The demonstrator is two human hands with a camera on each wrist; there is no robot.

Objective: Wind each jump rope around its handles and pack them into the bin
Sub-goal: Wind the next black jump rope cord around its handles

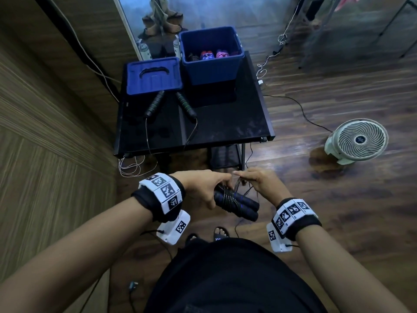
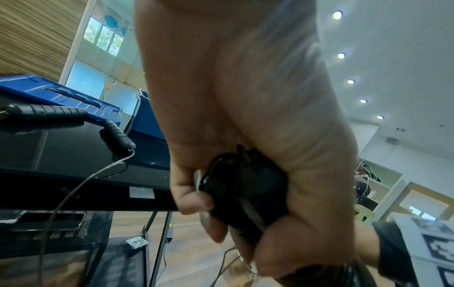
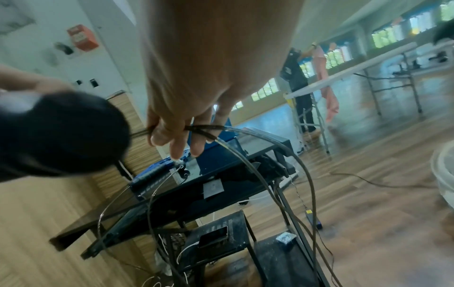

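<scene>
My left hand (image 1: 207, 188) grips a pair of black jump rope handles (image 1: 239, 205) held together in front of my waist, with several turns of thin rope wound round them. From the left wrist view the handle ends (image 2: 243, 186) sit inside my curled fingers. My right hand (image 1: 255, 180) pinches the loose rope (image 3: 203, 129) just beyond the handles; the rest hangs toward the floor. A second jump rope lies unwound on the black table (image 1: 225, 123), its two black handles (image 1: 158, 105) spread apart. The blue bin (image 1: 212, 64) stands at the table's back right and holds several wound ropes.
The bin's blue lid (image 1: 153, 73) lies flat on the table's back left. A white floor fan (image 1: 358, 141) stands on the wood floor to the right. Cables (image 1: 300, 109) trail across the floor. A wooden wall runs along the left.
</scene>
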